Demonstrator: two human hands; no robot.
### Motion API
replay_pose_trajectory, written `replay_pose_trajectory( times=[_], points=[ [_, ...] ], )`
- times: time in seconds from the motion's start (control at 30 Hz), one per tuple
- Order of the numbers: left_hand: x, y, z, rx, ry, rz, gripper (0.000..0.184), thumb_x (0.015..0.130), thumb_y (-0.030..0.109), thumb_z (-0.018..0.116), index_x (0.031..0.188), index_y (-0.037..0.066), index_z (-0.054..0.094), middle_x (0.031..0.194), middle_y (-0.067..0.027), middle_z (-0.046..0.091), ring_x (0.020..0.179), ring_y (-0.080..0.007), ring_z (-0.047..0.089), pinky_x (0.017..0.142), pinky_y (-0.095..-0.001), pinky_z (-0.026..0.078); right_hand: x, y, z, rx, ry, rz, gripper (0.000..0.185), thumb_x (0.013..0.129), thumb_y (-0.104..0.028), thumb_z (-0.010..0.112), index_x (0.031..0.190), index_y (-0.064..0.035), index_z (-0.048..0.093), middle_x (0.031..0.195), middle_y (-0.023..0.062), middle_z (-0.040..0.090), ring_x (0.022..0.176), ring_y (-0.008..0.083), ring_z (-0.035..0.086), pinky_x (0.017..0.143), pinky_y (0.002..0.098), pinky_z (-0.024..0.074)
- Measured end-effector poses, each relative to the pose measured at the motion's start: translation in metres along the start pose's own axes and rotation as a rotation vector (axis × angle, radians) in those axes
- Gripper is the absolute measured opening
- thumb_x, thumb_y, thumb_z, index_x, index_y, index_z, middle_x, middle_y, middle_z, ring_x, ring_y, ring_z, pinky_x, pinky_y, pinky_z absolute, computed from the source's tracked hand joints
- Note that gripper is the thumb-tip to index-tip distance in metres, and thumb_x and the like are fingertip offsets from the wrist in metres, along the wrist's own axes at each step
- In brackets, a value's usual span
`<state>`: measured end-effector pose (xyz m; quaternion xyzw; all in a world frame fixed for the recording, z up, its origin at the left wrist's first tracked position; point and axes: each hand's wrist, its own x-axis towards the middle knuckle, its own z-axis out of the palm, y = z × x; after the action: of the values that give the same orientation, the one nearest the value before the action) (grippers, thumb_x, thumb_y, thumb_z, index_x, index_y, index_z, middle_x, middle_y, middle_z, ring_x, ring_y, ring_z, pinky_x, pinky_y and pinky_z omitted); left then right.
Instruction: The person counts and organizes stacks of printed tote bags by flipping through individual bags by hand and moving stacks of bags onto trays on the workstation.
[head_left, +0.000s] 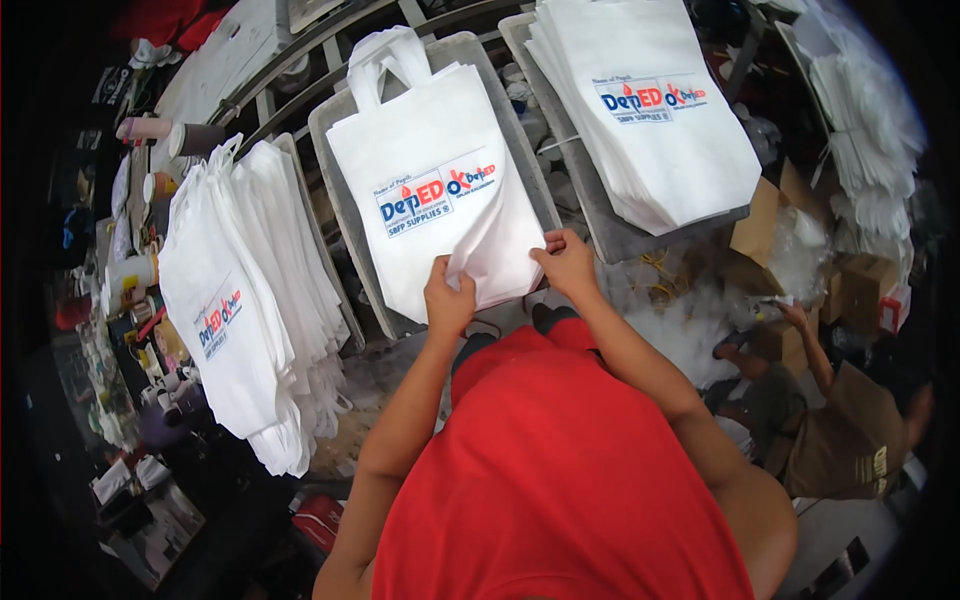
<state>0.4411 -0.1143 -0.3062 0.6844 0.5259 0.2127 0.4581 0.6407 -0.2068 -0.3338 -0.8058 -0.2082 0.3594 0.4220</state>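
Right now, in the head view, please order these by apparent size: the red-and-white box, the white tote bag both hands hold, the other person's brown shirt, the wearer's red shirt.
1. Red shirt
2. White tote bag
3. Brown shirt
4. Red-and-white box
The red shirt's nearness to the camera enlarges it.

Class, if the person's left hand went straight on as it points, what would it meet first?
The left hand would probably first meet the raised fold of the middle bag, right at its fingertips, though one view leaves depth unclear.
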Motion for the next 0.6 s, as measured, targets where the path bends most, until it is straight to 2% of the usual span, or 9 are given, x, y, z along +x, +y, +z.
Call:
replay_pose_trajectory(
  times=[0.03, 0.07, 0.13, 0.2, 0.23, 0.37, 0.43, 0.53, 0.6],
  points=[
    [0.005, -0.022, 0.003, 0.028, 0.069, 0.073, 0.021, 0.089, 0.006, 0.059, 0.108, -0.003, 0.060, 0.095, -0.0118, 0.069, 0.078, -0.0198, 0.065, 0.072, -0.0341, 0.054, 0.000, -0.001, 0.000, 0.002, 0.004, 0.000, 0.034, 0.078, -0.019, 0.083, 0.102, 0.0002, 0.068, 0.091, 0.0106, 0.066, 0.077, 0.0228, 0.064, 0.071, 0.0363, 0.0542],
    [0.008, -0.025, 0.002, 0.028, 0.069, 0.076, 0.021, 0.089, 0.006, 0.059, 0.108, -0.003, 0.060, 0.095, -0.0118, 0.069, 0.078, -0.0198, 0.065, 0.072, -0.0341, 0.054, 0.000, -0.004, 0.000, -0.016, 0.012, 0.006, 0.031, 0.079, -0.017, 0.081, 0.101, -0.0003, 0.069, 0.093, 0.0114, 0.066, 0.078, 0.0233, 0.065, 0.072, 0.0366, 0.0543],
    [0.010, -0.030, -0.003, -0.236, 0.124, -0.241, 0.020, 0.087, 0.007, 0.062, 0.104, -0.003, 0.062, 0.095, -0.0138, 0.071, 0.084, -0.0213, 0.066, 0.079, -0.0355, 0.053, -0.005, -0.010, 0.003, -0.030, 0.015, 0.014, 0.028, 0.080, -0.016, 0.079, 0.101, -0.0008, 0.069, 0.095, 0.0121, 0.066, 0.080, 0.0239, 0.065, 0.074, 0.0369, 0.0544],
    [0.010, -0.031, -0.008, -0.278, 0.108, -0.280, 0.022, 0.088, 0.008, 0.062, 0.107, -0.003, 0.061, 0.095, -0.0115, 0.069, 0.084, -0.0158, 0.064, 0.077, -0.0327, 0.053, -0.014, -0.016, 0.002, -0.154, 0.111, -0.259, 0.025, 0.081, -0.015, 0.077, 0.102, -0.0034, 0.070, 0.108, 0.0144, 0.068, 0.090, 0.0244, 0.068, 0.077, 0.0366, 0.0551],
    [0.009, -0.026, -0.011, -0.370, 0.066, -0.341, 0.026, 0.088, 0.007, 0.062, 0.112, -0.002, 0.059, 0.097, -0.0119, 0.069, 0.084, -0.0150, 0.063, 0.077, -0.0314, 0.053, -0.017, -0.022, 0.002, -0.153, 0.110, -0.260, 0.025, 0.081, -0.015, 0.077, 0.102, -0.0034, 0.070, 0.108, 0.0144, 0.068, 0.090, 0.0244, 0.068, 0.077, 0.0366, 0.0551],
    [0.004, -0.020, -0.012, -0.661, -0.111, -0.367, 0.037, 0.089, 0.004, 0.064, 0.123, -0.001, 0.053, 0.104, -0.0133, 0.068, 0.089, -0.0140, 0.065, 0.079, -0.0286, 0.054, -0.027, -0.032, 0.023, 0.134, -0.203, -0.239, 0.028, 0.082, -0.012, 0.075, 0.109, -0.0046, 0.071, 0.131, 0.0100, 0.064, 0.108, 0.0211, 0.067, 0.081, 0.0346, 0.0571],
    [-0.001, -0.002, -0.010, -0.587, -0.176, -0.286, 0.040, 0.089, 0.004, 0.066, 0.126, 0.000, 0.052, 0.108, -0.0132, 0.068, 0.092, -0.0156, 0.066, 0.081, -0.0292, 0.054, -0.033, -0.038, 0.029, 0.330, -0.376, -0.232, 0.034, 0.084, -0.010, 0.073, 0.117, -0.0060, 0.070, 0.141, 0.0051, 0.060, 0.116, 0.0179, 0.064, 0.084, 0.0339, 0.0582],
    [-0.005, 0.007, -0.006, -0.349, -0.201, -0.065, 0.044, 0.089, 0.005, 0.070, 0.130, 0.000, 0.054, 0.111, -0.0143, 0.069, 0.099, -0.0202, 0.068, 0.087, -0.0320, 0.054, -0.034, -0.035, 0.034, 0.404, -0.428, -0.277, 0.031, 0.085, -0.009, 0.071, 0.115, -0.0061, 0.070, 0.139, 0.0070, 0.060, 0.110, 0.0205, 0.066, 0.079, 0.0333, 0.0581],
    [-0.002, 0.004, -0.007, -0.213, -0.163, -0.133, 0.040, 0.088, 0.007, 0.070, 0.125, -0.001, 0.059, 0.110, -0.0163, 0.072, 0.100, -0.0216, 0.069, 0.088, -0.0337, 0.054, -0.028, -0.031, 0.027, 0.216, -0.262, -0.280, 0.030, 0.084, -0.010, 0.072, 0.113, -0.0043, 0.069, 0.135, 0.0100, 0.061, 0.106, 0.0228, 0.067, 0.078, 0.0348, 0.0576]
  ],
)
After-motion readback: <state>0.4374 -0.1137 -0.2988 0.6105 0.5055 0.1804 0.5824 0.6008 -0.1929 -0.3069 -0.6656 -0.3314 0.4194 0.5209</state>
